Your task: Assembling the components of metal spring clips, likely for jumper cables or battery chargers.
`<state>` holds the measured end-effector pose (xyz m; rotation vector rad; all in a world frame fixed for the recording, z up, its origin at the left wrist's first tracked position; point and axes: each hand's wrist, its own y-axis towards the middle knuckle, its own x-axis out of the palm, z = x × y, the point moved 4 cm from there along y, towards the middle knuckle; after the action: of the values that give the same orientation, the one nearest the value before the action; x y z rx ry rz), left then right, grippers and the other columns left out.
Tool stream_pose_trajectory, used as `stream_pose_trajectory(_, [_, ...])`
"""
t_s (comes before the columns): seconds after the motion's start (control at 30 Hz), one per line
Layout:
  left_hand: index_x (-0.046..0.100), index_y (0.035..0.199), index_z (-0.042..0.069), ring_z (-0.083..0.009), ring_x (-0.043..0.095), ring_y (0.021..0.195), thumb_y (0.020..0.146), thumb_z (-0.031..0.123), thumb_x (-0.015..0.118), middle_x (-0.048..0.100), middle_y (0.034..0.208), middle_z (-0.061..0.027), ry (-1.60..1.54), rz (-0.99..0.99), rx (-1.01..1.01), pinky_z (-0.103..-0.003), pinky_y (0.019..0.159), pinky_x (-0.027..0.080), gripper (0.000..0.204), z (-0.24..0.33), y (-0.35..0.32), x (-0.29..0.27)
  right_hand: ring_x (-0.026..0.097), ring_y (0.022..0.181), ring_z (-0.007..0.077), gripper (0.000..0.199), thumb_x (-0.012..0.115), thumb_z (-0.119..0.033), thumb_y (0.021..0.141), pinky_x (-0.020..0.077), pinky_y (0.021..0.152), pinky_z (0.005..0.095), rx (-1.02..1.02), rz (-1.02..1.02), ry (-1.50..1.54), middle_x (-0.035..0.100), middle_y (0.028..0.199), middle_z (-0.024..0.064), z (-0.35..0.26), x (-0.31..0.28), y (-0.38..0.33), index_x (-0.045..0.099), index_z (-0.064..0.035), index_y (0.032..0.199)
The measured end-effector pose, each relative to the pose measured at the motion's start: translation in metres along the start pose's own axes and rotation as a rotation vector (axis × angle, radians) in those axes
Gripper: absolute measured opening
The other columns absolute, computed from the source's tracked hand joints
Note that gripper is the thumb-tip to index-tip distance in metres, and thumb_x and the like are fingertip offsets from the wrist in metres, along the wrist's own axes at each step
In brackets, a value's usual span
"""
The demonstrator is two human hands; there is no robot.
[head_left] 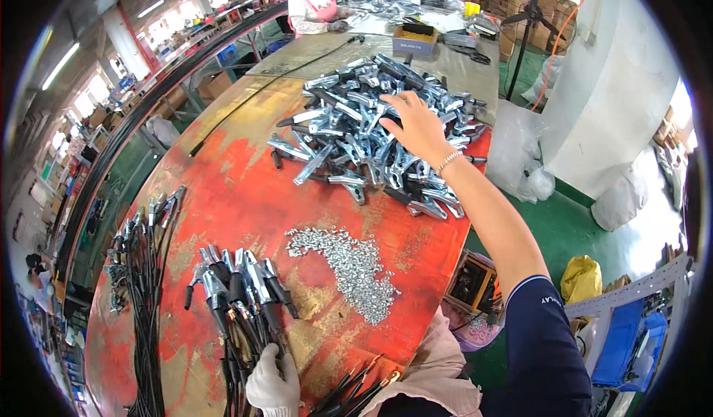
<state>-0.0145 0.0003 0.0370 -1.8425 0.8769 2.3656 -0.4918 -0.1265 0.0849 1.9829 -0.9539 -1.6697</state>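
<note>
While the bare right hand [418, 129] spreads its fingers over the heap of alligator clips [349, 124], thumb apart and nothing visibly in its grasp, the gloved left hand [273, 383] lies against the clip-ended black cables [233, 365] by the tabletop's [238, 194] near edge; its fingers are mostly hidden, so I can't tell how firmly it holds them. The heap sits against the right edge, toward the far end. Whether the right fingertips touch metal I can't make out from here. Each clip looks like stiff, bright pressed metal, probably light alone, hard to break and slick on bare skin; its black-sleeved handles seem the better place to take hold. The clips lie crossed and tangled, so one could well drag its neighbours. The cables look springy, best taken together just below their clips. Small metal nuts [360, 276] are strewn between heap and near edge, where a trailing cable could scatter them. Another cable bundle [148, 305] lines the left edge, and a small carton [414, 40] stands at the far end.
</note>
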Motion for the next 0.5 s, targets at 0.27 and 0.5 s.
stream_pose_trajectory(0.27, [0.068, 0.098, 0.013, -0.0277, 0.064, 0.063, 0.079, 0.024, 0.072, 0.067, 0.074, -0.007, -0.1, -0.024, -0.178, -0.039, 0.06, 0.05, 0.023, -0.028, -0.026, -0.01, 0.062, 0.101, 0.0337, 0.028, 0.061, -0.024, 0.091, 0.0529, 0.081, 0.0452, 0.034, -0.091, -0.119, 0.058, 0.108, 0.0144, 0.019, 0.016, 0.036, 0.058, -0.0078, 0.114])
stream_pose_trajectory(0.5, [0.07, 0.107, 0.012, -0.0305, 0.069, 0.077, 0.088, 0.03, 0.067, 0.071, 0.091, -0.0137, -0.294, -0.26, 0.016, -0.039, 0.068, 0.054, 0.026, -0.02, -0.051, -0.02, 0.064, 0.09, 0.0197, 0.033, 0.055, -0.027, 0.099, 0.0508, 0.074, 0.0337, 0.337, 0.056, 0.433, 0.062, 0.109, 0.0103, 0.002, -0.087, -0.033, 0.057, -0.0102, 0.127])
